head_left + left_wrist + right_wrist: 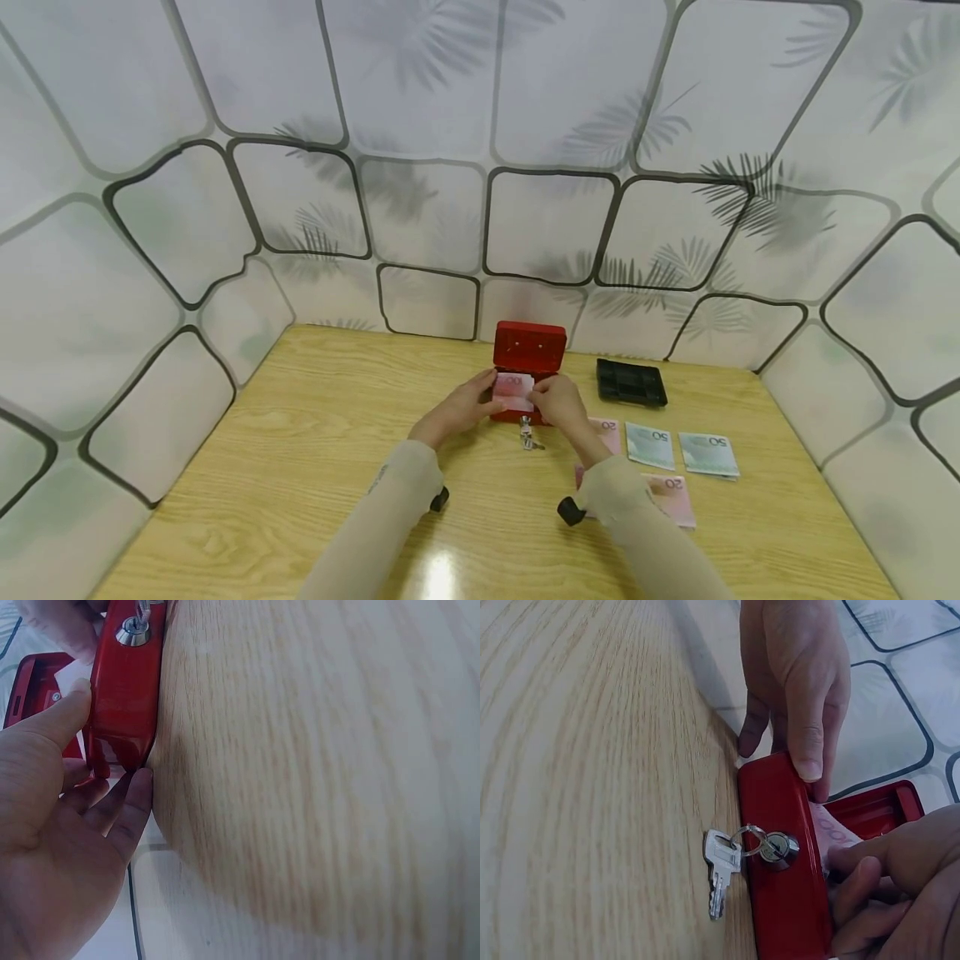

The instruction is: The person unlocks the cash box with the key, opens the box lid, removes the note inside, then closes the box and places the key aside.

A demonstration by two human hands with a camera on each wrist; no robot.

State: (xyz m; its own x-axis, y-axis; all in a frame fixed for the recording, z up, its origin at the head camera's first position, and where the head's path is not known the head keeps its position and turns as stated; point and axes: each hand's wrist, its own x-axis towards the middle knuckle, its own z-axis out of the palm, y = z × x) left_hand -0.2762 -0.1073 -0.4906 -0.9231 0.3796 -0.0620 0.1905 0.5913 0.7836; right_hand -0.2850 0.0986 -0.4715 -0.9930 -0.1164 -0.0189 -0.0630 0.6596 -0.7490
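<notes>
A red cash box [527, 358] stands open at the middle of the wooden table [285, 467], its lid raised at the back. My left hand [467, 405] grips the box's left end, thumb [808, 754] lying over the front rim, fingers [131, 806] against the side. My right hand [558, 402] pinches a pink banknote [513, 390] inside the box. The note's edge [832, 832] shows above the red front wall [787, 900]. A key [721, 870] hangs on a ring from the lock [780, 846] and rests on the table. The lock [133, 631] also shows in the left wrist view.
A black coin tray [632, 382] lies to the right of the box. Green banknotes [650, 443] [708, 454] and pink banknotes [673, 497] are spread on the table near my right forearm. Patterned walls close in the table at the back and both sides.
</notes>
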